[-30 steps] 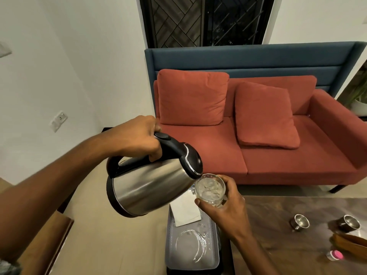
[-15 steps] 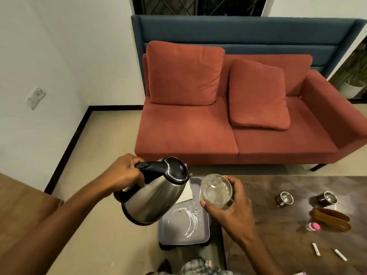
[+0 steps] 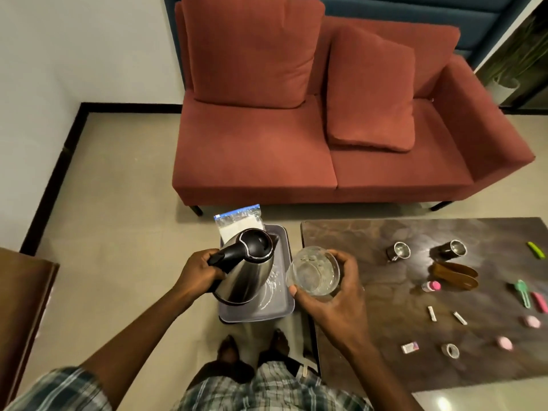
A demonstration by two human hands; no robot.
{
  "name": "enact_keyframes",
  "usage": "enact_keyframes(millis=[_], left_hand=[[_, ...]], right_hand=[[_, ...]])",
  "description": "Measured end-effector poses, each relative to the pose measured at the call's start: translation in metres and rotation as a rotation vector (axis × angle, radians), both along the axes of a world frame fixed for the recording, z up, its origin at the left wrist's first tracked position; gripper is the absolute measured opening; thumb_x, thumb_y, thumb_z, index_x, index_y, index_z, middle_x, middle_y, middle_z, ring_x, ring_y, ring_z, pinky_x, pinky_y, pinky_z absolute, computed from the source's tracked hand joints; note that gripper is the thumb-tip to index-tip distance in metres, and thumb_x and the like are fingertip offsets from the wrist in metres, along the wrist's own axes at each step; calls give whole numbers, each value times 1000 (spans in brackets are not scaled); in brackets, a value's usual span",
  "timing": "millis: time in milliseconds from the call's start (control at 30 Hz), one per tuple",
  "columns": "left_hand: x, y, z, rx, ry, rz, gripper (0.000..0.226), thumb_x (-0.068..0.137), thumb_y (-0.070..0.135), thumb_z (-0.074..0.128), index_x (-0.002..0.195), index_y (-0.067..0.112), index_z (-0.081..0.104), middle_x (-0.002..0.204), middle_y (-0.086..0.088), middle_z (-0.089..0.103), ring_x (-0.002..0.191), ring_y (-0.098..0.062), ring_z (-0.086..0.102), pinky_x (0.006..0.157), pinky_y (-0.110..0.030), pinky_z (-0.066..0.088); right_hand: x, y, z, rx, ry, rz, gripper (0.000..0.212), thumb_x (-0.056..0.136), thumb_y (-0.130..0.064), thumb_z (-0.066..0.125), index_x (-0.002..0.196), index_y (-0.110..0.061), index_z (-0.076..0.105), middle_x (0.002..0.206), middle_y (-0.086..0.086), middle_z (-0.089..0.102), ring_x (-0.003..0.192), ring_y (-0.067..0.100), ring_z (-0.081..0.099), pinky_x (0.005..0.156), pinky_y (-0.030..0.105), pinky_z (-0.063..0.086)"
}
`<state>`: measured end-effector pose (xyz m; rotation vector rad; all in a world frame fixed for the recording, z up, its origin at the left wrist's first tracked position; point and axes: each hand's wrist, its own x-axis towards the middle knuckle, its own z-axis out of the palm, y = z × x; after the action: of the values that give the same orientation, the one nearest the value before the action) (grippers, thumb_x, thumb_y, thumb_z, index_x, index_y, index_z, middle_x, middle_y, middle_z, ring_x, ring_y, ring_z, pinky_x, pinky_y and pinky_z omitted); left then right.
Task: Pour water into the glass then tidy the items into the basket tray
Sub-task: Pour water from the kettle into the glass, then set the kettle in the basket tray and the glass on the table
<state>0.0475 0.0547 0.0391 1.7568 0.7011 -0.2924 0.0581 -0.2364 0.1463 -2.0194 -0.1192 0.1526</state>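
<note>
**Kettle and glass held side by side over the tray**

The person's left hand [image 3: 198, 269] is wrapped tightly round the black handle of the steel kettle [image 3: 249, 274], which sits close to upright over the grey tray [image 3: 283, 310] on the floor; whether its base touches the tray cannot be told. The right hand [image 3: 335, 295] curls round the clear glass [image 3: 314, 271], thumb on the near side and fingers on the far side, just right of the kettle and above the tray's right edge. How much water is in the glass is unclear. A zip bag [image 3: 240, 222] leans at the tray's far end. To the right, a dark table [image 3: 355, 232] carries two steel cups [image 3: 398, 251] and small scattered items.
</note>
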Motion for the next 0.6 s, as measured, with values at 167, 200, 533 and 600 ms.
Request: enact_keyframes(millis=[167, 200, 533, 600], left_hand=[[-11, -12, -62, -47, 16, 36, 33, 59, 12, 69, 89, 27, 72, 78, -7, 68, 76, -27, 64, 70, -48, 57], [-14, -13, -75, -47, 17, 25, 35, 62, 13, 69, 91, 30, 72, 81, -10, 70, 78, -30, 67, 73, -52, 59], [-18, -32, -140, -32, -20, -105, 29, 74, 7, 71, 102, 9, 70, 87, -7, 69, 79, -17, 63, 75, -29, 47], [-17, -33, -150, -35, -23, -140, 31, 80, -6, 72, 104, 12, 69, 92, -7, 70, 84, -10, 64, 74, -22, 48]], right_hand=[[-9, -2, -14, -48, 34, -22, 84, 65, -39, 102, 129, -41, 48, 123, -24, 64, 116, 2, 66, 96, 26, 58], [-12, -3, -16, -54, 42, -28, 85, 64, -41, 101, 130, -40, 48, 123, -24, 63, 116, 3, 66, 96, 29, 58], [-25, -6, -45, -96, 64, -98, 87, 60, -28, 104, 130, -29, 52, 122, -29, 62, 119, -1, 64, 91, 10, 51], [-27, -5, -51, -93, 65, -111, 87, 60, -26, 104, 130, -26, 53, 122, -28, 63, 117, -1, 65, 89, 7, 50]])
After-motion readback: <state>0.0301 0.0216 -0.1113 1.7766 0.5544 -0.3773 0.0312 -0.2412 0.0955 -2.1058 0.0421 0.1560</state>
